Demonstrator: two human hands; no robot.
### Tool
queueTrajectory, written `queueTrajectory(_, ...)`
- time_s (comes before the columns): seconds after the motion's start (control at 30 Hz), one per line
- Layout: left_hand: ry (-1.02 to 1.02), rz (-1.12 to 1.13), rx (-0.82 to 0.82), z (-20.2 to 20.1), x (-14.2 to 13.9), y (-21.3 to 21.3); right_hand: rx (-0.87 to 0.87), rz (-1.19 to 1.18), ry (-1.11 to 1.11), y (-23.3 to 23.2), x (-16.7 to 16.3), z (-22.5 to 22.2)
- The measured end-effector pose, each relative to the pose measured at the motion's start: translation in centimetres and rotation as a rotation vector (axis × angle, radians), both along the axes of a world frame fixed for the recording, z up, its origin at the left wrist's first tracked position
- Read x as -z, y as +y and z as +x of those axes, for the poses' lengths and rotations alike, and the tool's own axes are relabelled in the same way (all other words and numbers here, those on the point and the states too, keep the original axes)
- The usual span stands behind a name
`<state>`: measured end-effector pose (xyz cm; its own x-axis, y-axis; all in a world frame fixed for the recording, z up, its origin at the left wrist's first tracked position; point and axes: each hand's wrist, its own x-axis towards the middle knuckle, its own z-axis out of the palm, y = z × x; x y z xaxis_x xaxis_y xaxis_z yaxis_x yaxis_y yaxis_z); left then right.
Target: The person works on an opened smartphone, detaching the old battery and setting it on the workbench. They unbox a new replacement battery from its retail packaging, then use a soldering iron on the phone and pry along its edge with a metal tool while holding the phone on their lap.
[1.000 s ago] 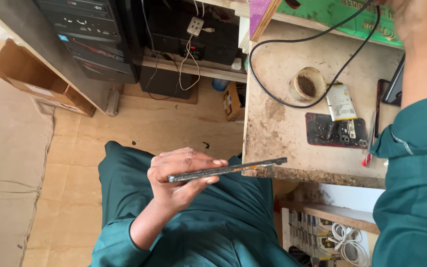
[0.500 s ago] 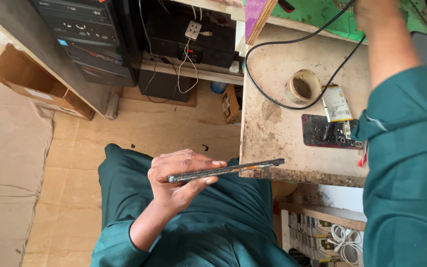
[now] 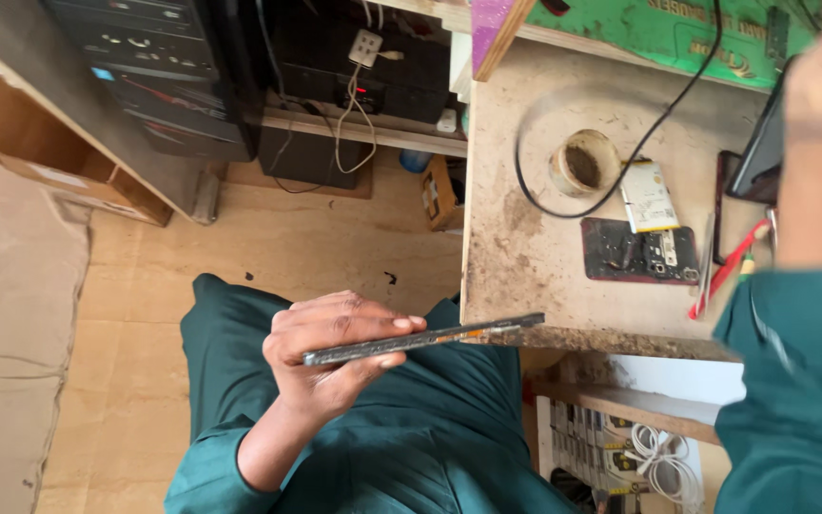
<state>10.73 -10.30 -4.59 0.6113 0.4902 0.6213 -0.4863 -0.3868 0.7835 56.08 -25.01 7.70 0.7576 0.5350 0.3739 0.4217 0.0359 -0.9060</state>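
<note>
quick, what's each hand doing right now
Left hand: closed on a thin flat phone, held edge-on beside the workbench.
Right hand: out of frame; only the arm and green sleeve show, so it cannot be told.

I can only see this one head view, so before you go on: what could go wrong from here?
The left hand pinches the thin phone edge-on above the lap, beside the table edge; a slip could drop it to the floor. The right arm reaches over the black cable, the battery and the red tool, and a sleeve might snag or sweep them off.
</note>
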Motion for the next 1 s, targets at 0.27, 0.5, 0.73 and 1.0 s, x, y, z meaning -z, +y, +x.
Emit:
queueTrajectory(0.27,-0.03,-0.001,0.045,0.8,-0.3,0.2,0.057,0.454,0.436,-8.8,2.9,-11.6)
queueTrajectory(0.5,-0.004,0.029,0.042,1.2,-0.4,-0.4,-0.046,0.48,0.535,-2.7,5.2,-8.7)
queueTrajectory(0.73,0.034,0.001,0.019,1.4,-0.3,-1.3,-0.167,0.354,0.393,2.4,7.7,-6.0)
queueTrajectory(1.0,0.035,-0.004,0.051,1.8,-0.4,-1.4,-0.237,0.365,0.38,4.8,9.0,-6.2)
